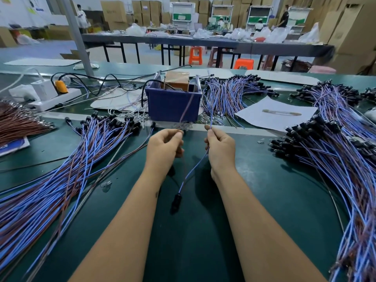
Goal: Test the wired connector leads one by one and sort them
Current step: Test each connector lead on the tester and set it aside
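Observation:
I hold one connector lead above the green table. My left hand [164, 148] pinches its brown wire [188, 107], and my right hand [220, 148] pinches its blue wire [195, 166]. Both wire ends point up towards the blue bin [173, 105], which holds a brown test block [177, 79] with metal pins. The lead's black connector [176, 200] hangs between my forearms, just over the table. A large pile of leads [61, 169] lies on my left, another pile of leads [335, 159] on my right.
More leads [230, 94] fan out behind the bin beside a white sheet [274, 113] with a metal strip. A white power strip [50, 96] with an orange plug sits far left, a brown wire bundle [18, 121] at the left edge. Small clear bulbs [106, 184] lie loose.

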